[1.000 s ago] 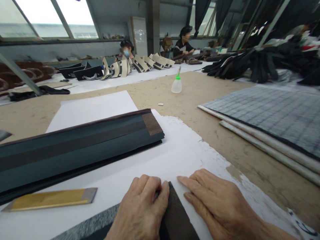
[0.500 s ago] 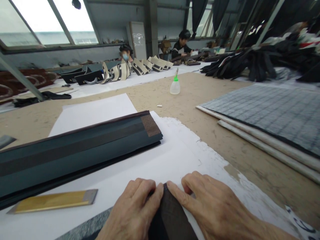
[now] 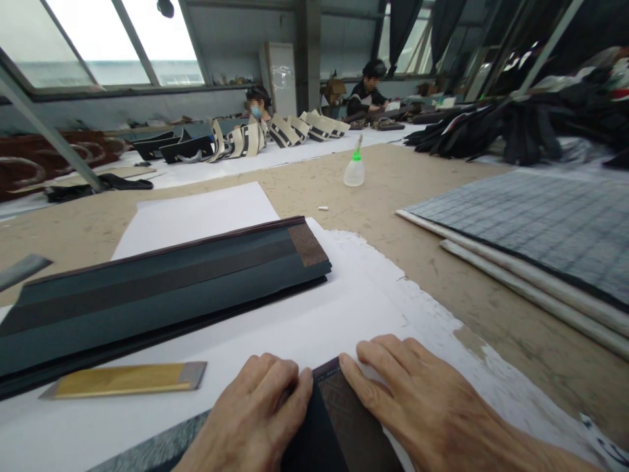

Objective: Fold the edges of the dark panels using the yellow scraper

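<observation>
A dark panel (image 3: 344, 406), brown with a faint pattern on the right and blackish on the left, lies on white paper at the bottom centre. My left hand (image 3: 255, 413) is closed at its left side, fingers curled and thumb along the edge. At the far right corner, my right hand (image 3: 407, 400) presses with its thumb, the other fingers bent onto the paper. The panel's near end is out of frame. Left of my hands lies a flat brass-coloured blade tool (image 3: 125, 380). A grey mottled strip (image 3: 157, 446) runs under my left wrist.
A stack of dark teal panels (image 3: 162, 288) lies beyond the blade. Farther off stands a clear squeeze bottle (image 3: 354, 172) with a green cap, near a small white piece (image 3: 323, 208). Grey checked boards (image 3: 521, 229) lie on the right. Two people sit across the table.
My left hand has shifted slightly left, widening the gap between my thumbs and exposing more of the panel's far edge. The view has turned a little left.
</observation>
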Demonstrator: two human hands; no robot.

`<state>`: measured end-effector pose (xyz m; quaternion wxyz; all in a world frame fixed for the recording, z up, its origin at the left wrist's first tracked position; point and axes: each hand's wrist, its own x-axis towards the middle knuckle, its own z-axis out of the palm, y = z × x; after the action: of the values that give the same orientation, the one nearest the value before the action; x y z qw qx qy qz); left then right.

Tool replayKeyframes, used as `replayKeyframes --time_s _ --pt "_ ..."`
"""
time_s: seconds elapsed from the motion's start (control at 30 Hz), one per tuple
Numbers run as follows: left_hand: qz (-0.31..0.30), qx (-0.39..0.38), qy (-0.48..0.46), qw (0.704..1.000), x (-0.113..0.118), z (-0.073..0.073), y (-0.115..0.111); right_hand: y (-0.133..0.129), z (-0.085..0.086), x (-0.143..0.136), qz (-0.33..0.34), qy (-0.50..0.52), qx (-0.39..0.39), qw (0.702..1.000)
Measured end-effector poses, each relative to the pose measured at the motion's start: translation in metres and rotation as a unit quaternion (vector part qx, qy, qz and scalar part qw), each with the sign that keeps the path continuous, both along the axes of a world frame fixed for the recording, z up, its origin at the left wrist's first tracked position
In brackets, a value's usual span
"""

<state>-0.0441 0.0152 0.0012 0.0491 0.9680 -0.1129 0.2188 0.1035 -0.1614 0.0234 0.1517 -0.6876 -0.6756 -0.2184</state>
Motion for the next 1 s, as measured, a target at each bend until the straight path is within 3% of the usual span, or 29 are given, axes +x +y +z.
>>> replayKeyframes --time_s 0.2,0.37,0.67,1.0 --pt "0.010 0.027 0.006 1.000 0.004 0.003 -0.003 0.004 0.007 0.000 0.065 -0.027 -0.009 0.997" --pt "0.013 0.054 -0.005 0.998 0.006 0.003 -0.003 0.003 0.007 0.004 0.075 -0.039 -0.036 0.996" --pt "0.016 0.019 -0.032 0.999 0.004 0.000 -0.005 0.003 0.016 0.020 0.101 0.001 -0.015 0.995" --pt "0.013 0.020 0.010 1.000 0.001 0.007 -0.003 0.023 -0.014 -0.009 0.088 -0.031 0.017 0.995"
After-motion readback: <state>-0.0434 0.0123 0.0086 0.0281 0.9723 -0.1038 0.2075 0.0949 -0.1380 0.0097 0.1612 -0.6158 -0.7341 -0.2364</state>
